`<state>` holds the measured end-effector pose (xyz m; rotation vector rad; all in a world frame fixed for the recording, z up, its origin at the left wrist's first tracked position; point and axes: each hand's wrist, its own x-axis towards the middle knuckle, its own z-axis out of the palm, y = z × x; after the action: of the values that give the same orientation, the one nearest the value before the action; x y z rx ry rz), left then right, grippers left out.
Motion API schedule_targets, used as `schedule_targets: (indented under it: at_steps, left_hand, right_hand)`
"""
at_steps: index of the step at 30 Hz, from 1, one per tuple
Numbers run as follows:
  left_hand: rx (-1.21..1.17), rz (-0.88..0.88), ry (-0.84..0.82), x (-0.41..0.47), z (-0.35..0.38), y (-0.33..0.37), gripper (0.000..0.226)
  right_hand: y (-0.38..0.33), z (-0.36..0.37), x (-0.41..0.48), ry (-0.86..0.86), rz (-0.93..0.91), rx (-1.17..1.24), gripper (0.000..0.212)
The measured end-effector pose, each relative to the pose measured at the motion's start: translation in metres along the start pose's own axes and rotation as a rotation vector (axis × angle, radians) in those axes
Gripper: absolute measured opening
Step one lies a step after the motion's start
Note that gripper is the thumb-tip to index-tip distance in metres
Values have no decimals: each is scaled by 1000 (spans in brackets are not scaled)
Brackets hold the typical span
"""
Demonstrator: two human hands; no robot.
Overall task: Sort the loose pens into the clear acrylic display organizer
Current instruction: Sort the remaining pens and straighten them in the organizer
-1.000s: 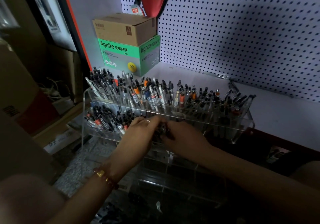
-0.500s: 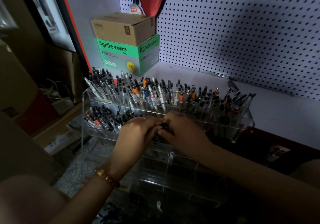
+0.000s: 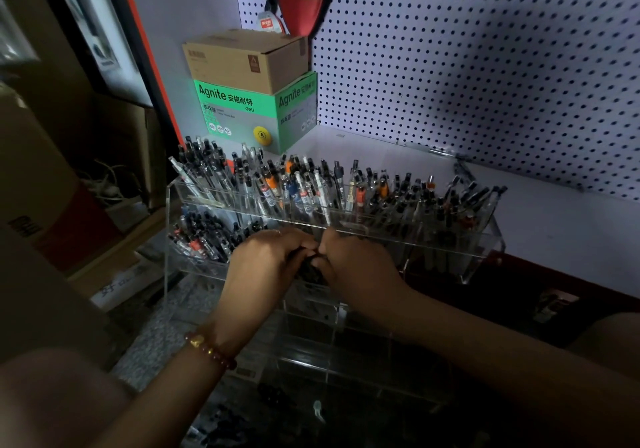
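Since a second ago both hands have closed in on each other; the gap between them is gone and the knuckles now meet.

Head view:
- Left hand (image 3: 266,264) and right hand (image 3: 356,267) are side by side over the middle of the second tier of the clear acrylic organizer (image 3: 485,253), just below the top tier's front wall.
- Fingers of both hands are curled inward, gripping a dark bundle of pens (image 3: 310,269) between them. The bundle is mostly hidden, so no count is possible.
- Beaded bracelet (image 3: 211,350) sits on the left wrist.
- Top-tier pens (image 3: 311,188) stand packed, leaning back, along the whole row.
- Second-tier pens (image 3: 204,240) fill the left end only.
- Lower tiers are dim and their contents are unclear.
- The organizer stands at the front edge of the white shelf (image 3: 554,226).
- Green Agnite box (image 3: 239,112) sits in the shelf's back left corner, with a cardboard box (image 3: 246,60) on top of it.
- Pegboard (image 3: 485,67) is behind.
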<state>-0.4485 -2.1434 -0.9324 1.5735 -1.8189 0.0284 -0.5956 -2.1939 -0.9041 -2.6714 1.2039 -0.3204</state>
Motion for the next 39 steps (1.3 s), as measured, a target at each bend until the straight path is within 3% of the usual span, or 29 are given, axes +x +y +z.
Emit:
schedule_targets:
  at_steps: [7, 14, 20, 23, 27, 29, 31, 34, 37, 39]
  left_hand:
    - [-24, 12, 57, -3, 6, -1, 13]
    - [25, -39, 15, -4, 4, 0, 45]
    - [37, 149, 57, 19, -22, 20, 32]
    - [30, 259, 105, 49, -32, 43, 23]
    - [-80, 303, 157, 94, -24, 79, 22]
    - [-116, 309, 146, 116, -13, 96, 21]
    - [-147, 311, 92, 137, 3, 110, 19]
    - [-150, 316, 37, 157, 22, 123, 18]
    - [-134, 321, 10, 176, 38, 130, 17]
    - [-111, 331, -2, 184, 46, 130, 18]
  right_hand:
    - [0, 2, -2, 9, -39, -90, 23]
    - [4, -2, -9, 120, -90, -47, 22]
    - [20, -47, -16, 659, -358, 53, 15]
    - [50, -86, -14, 878, -261, 203, 14]
    - [111, -120, -12, 1006, 9, 351, 16]
    - [149, -131, -10, 921, 157, 384, 19]
    - [190, -135, -7, 669, 278, 379, 26]
    - [226, -121, -5, 261, 411, 402, 15]
    - [243, -102, 6, -30, 475, 252, 42]
    - [246, -97, 14, -123, 526, 151, 55]
